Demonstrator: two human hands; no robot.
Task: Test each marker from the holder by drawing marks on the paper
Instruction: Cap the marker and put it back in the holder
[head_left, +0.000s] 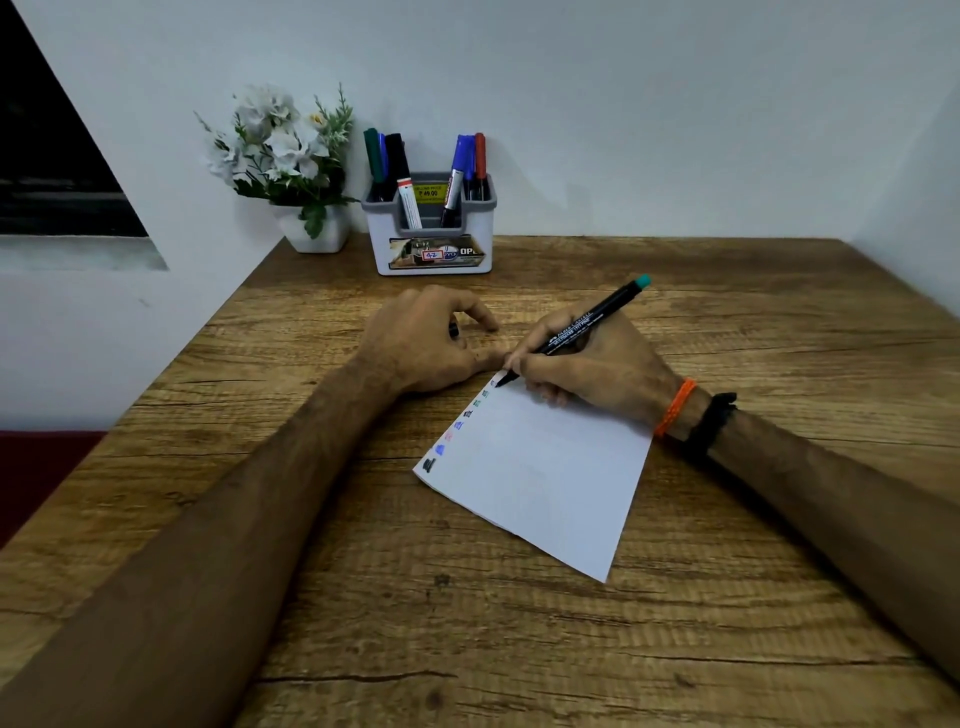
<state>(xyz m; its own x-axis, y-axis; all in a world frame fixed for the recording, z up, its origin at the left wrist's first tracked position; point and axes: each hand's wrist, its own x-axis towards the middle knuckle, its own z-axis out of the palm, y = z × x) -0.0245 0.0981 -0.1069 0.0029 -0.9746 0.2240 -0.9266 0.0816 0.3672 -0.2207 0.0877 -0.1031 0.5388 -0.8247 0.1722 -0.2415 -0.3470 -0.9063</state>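
Observation:
A white sheet of paper (540, 478) lies tilted on the wooden table (519, 649), with several small coloured marks down its left edge. My right hand (587, 371) grips a black marker with a teal end (587, 319), its tip touching the paper's top left corner. My left hand (426, 338) rests on the table just left of that corner, fingers curled around a small dark object that looks like the marker's cap (454, 330). The white and grey holder (431, 228) stands at the back by the wall with several markers in it.
A white pot of artificial white flowers (291, 166) stands left of the holder at the table's back left corner. Walls close in behind and to the right. The table's left edge runs diagonally, with a drop beyond it.

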